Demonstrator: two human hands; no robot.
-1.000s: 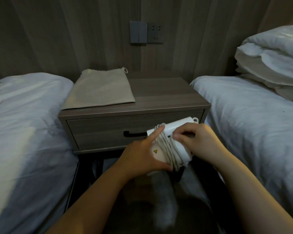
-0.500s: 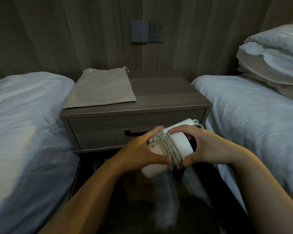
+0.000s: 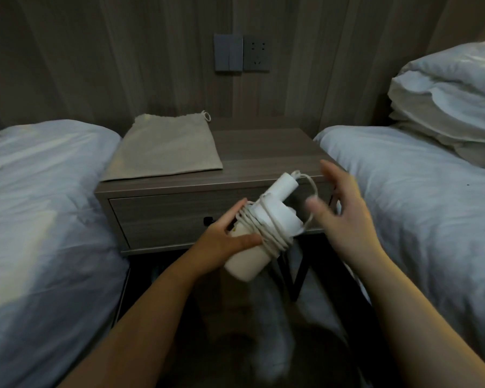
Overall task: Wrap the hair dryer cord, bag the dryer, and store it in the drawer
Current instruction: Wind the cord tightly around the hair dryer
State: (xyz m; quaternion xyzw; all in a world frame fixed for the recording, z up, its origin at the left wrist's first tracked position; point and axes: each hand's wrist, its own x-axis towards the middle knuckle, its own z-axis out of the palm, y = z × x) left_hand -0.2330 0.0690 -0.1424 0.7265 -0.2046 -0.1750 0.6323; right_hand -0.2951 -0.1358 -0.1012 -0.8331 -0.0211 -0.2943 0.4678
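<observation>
A white hair dryer (image 3: 263, 228) is held in front of the nightstand by my left hand (image 3: 224, 242), which grips its barrel. Its white cord (image 3: 266, 233) is wound several times around the body, with one loose loop hanging to the right. My right hand (image 3: 342, 208) hovers just right of the dryer, fingers spread and blurred, touching nothing. A flat beige drawstring bag (image 3: 165, 149) lies on the left part of the nightstand top. The drawer (image 3: 157, 217) below is closed; its dark handle is mostly hidden behind my left hand.
The wooden nightstand (image 3: 263, 152) stands between two beds with white bedding, one at the left (image 3: 39, 205) and one at the right (image 3: 417, 197). Folded duvets (image 3: 448, 99) are stacked on the right bed. A switch and socket (image 3: 241, 53) sit on the wall.
My right hand has let go of the dryer and moved away to the right with fingers spread. My left hand has tilted the dryer so its handle points up and right.
</observation>
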